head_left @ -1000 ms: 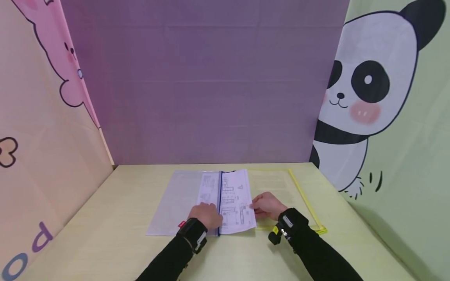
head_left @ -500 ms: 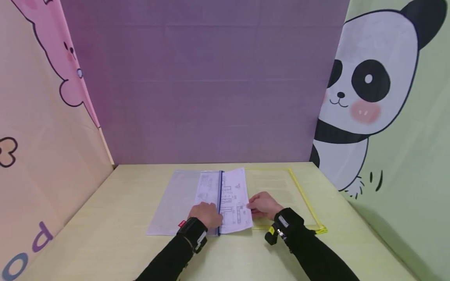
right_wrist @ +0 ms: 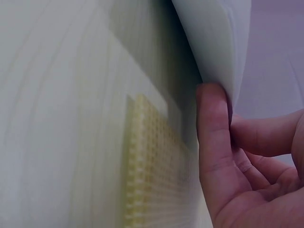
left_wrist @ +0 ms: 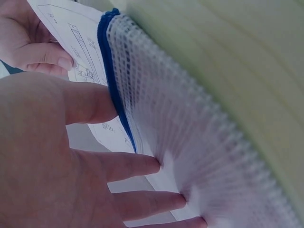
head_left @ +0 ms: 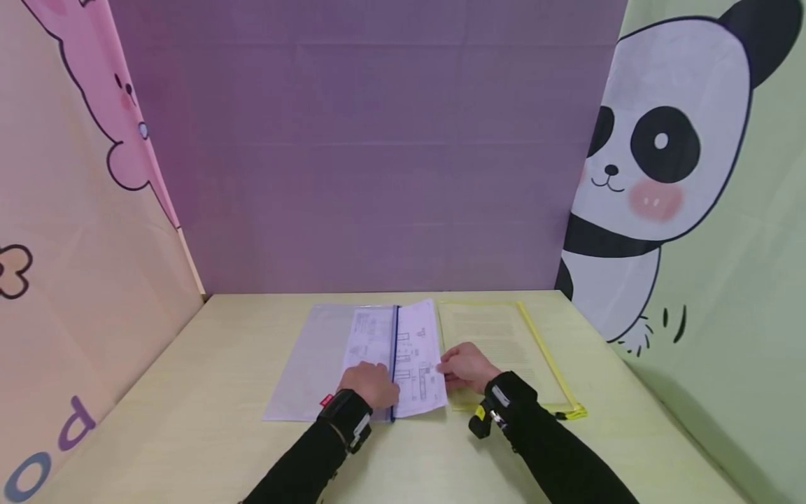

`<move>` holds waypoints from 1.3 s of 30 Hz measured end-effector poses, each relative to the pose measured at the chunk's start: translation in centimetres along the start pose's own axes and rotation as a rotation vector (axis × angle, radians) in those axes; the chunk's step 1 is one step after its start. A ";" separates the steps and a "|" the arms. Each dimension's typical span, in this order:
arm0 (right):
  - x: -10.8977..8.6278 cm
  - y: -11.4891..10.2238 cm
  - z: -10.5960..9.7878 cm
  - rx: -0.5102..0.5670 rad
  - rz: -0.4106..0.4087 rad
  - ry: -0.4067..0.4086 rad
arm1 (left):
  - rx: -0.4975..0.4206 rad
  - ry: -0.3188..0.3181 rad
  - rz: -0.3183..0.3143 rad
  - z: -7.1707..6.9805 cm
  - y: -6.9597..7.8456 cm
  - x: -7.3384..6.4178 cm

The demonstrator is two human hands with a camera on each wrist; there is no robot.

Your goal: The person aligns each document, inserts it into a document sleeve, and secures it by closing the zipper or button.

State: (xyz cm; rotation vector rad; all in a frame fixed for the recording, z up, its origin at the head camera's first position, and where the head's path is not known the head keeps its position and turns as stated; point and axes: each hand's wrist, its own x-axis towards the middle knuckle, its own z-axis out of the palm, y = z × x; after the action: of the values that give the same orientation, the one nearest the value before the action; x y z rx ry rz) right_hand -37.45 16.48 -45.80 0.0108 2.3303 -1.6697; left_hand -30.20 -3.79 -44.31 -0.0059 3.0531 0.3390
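Observation:
A clear mesh zip pouch (head_left: pixel 305 371) lies flat, its blue zip edge (head_left: pixel 394 332) facing right. White paper (head_left: pixel 417 343) printed with line drawings passes through that edge, part showing through the pouch and part sticking out to the right. My left hand (head_left: pixel 368 386) rests on the pouch by the zip. In the left wrist view its thumb meets the blue edge (left_wrist: pixel 111 61), while the fairly straight fingertips (left_wrist: pixel 151 165) press dents into the mesh. Between thumb and fingers, my right hand (head_left: pixel 466 366) pinches the paper's outer edge, slightly raised in the right wrist view.
To the right, a yellow-edged mesh pouch (head_left: pixel 504 329) with printed paper inside lies partly under my right hand. Both pouches are on a pale wooden table (head_left: pixel 220 392). A purple backdrop (head_left: pixel 378 154) stands behind, with printed cloth walls at the sides.
My right hand has moved left with the paper, so more of it now shows inside the blue-edged pouch and less sticks out. The left hand has stayed in place.

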 end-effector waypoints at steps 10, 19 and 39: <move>0.3 0.0 1.0 -0.013 -0.015 -0.007 | 0.000 -0.006 -0.001 0.1 0.0 0.1; 0.2 -0.1 1.8 0.016 -0.025 -0.010 | -0.012 -0.004 0.007 0.0 -0.1 0.1; -0.3 0.5 1.1 0.008 0.020 -0.055 | -0.033 -0.014 0.017 -0.2 -0.2 0.0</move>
State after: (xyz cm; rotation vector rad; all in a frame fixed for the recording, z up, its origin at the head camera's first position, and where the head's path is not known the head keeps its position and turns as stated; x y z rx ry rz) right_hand -36.87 15.69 -46.47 -0.0098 2.2756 -1.6492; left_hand -30.25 -4.06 -44.14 0.0211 3.0350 0.3883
